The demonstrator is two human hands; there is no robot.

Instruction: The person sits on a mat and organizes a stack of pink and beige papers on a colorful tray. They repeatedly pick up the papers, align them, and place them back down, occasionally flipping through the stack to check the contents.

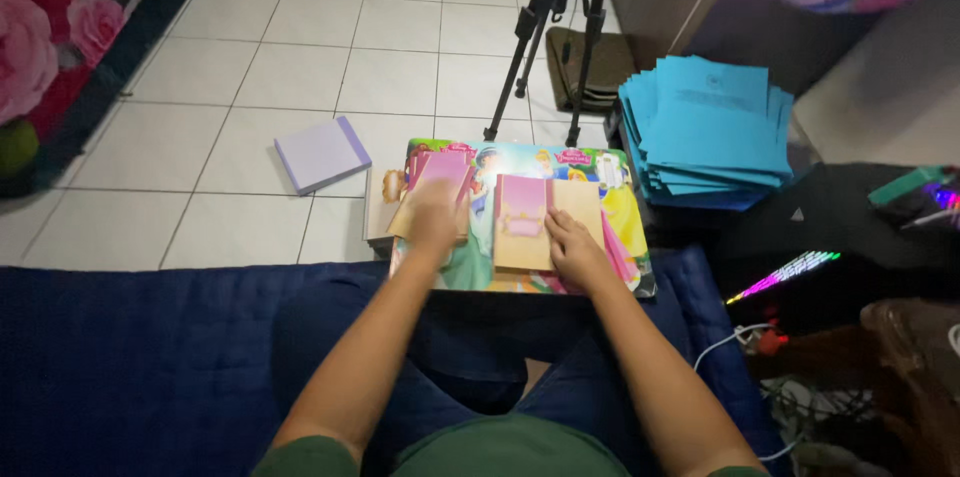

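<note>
**Tan-and-pink booklets on a lap board: slipping risks and room at the edges**

The tan-and-pink booklets are laid on a colourful cartoon-printed board (625, 222) that rests across the person's knees. One booklet (525, 222) lies near the middle of the board and is pressed flat under the right hand (572, 249), whose fingers are spread on its right part. A second booklet (437, 187) lies to the left, and the left hand (435, 222) is blurred over it; whether it is gripped or only touched cannot be told.

A slide is judged the chief risk. The board is carried only by the legs, so it could be tipped by a shift of a knee, and both booklets could be sent towards the tiled floor (250, 67). The left booklet is set close to the board's left edge, where a further tan sheet (378, 202) already juts past the board; a sideways push could carry either off. A booklet moved by the blurred hand could also be dragged across its neighbour, since the two lie just beside each other.

Open room is found mostly to the left and ahead, where only a lilac pad (322, 152) lies on the floor. To the right, movement is hemmed in by a stack of blue sheets (710, 132), near the board's right corner, and ahead by tripod legs (550, 27) standing just beyond the far edge.
</note>
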